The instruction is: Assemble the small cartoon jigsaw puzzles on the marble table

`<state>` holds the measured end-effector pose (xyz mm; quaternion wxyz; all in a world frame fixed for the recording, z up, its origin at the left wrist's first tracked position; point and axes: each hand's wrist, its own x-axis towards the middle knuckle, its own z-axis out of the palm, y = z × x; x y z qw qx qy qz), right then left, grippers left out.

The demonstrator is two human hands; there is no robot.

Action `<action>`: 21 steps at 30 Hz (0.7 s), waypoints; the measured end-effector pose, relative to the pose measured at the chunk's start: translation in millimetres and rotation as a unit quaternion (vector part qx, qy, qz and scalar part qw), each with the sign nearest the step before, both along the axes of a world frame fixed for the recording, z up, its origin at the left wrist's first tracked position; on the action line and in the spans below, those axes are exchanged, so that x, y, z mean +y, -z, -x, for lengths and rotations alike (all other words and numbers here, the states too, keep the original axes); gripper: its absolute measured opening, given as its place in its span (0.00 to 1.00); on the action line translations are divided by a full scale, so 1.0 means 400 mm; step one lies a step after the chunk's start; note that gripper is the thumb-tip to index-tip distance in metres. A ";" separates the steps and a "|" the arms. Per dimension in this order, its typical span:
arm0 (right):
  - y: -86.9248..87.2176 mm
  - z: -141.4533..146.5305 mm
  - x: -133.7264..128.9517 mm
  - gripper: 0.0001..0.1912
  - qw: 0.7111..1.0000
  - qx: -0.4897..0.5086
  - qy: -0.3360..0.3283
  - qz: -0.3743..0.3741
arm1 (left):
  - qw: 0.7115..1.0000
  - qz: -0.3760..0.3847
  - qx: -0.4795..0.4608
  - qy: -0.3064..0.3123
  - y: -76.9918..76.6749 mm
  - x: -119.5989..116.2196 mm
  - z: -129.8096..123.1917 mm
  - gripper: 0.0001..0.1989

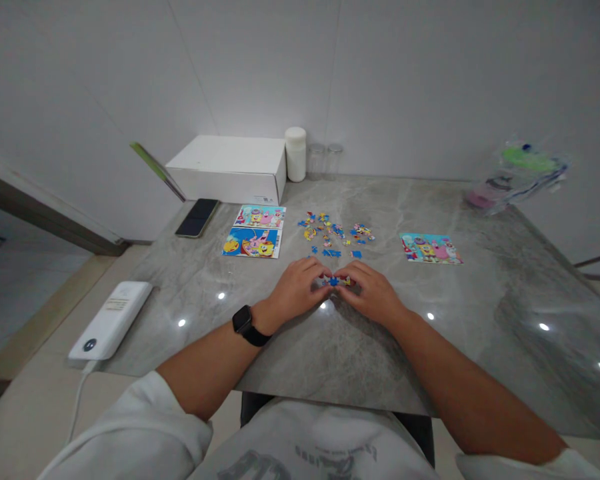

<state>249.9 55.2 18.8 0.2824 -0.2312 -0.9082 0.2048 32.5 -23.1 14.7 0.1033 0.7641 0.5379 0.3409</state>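
Between my two hands, low over the grey table, are small blue and yellow jigsaw puzzle pieces [334, 281]. My left hand [300, 287], with a black watch on the wrist, pinches them from the left. From the right, my right hand [373, 290] pinches the same pieces; whether they are joined I cannot tell. Just beyond my fingertips lies a scattered pile of loose puzzle pieces [336, 231], mostly blue and yellow. To the right sits a finished cartoon puzzle picture or card [431, 249]. On the left lies a sheet with two cartoon pictures [256, 231].
A dark phone [199, 218] lies at the left, before a white box [230, 167]. Beside the box stand a white bottle [295, 155] and two clear glasses [325, 162]. A plastic bag [517, 177] rests at the back right. A white power bank [111, 321] with a cable is at the left edge.
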 end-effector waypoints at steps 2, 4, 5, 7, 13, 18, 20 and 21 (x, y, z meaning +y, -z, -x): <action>-0.003 -0.006 0.007 0.08 1.000 -0.004 0.000 -0.011 | 1.000 -0.002 -0.001 0.001 -0.001 0.001 0.001 0.11; -0.005 -0.016 0.018 0.08 1.000 -0.001 0.014 -0.025 | 1.000 -0.004 -0.005 -0.001 -0.003 0.002 0.005 0.13; -0.006 -0.021 0.025 0.08 0.999 0.003 0.026 -0.032 | 1.000 -0.006 -0.008 -0.005 -0.004 0.004 0.007 0.14; -0.008 -0.031 0.037 0.09 0.998 0.013 0.053 -0.042 | 1.000 -0.008 -0.017 -0.017 -0.005 0.006 0.012 0.13; -0.006 -0.026 0.031 0.08 0.997 0.018 0.052 -0.048 | 0.999 0.002 -0.048 -0.023 -0.013 0.003 0.005 0.07; -0.010 -0.009 0.002 0.08 0.999 0.007 0.009 -0.050 | 0.997 0.024 -0.079 0.001 -0.029 -0.007 -0.011 0.07; -0.011 -0.008 -0.003 0.09 0.999 0.008 0.003 -0.048 | 0.995 0.036 -0.095 0.008 -0.029 -0.009 -0.014 0.07; -0.011 -0.008 -0.003 0.09 0.999 0.009 0.002 -0.047 | 0.994 0.043 -0.103 0.010 -0.029 -0.009 -0.015 0.07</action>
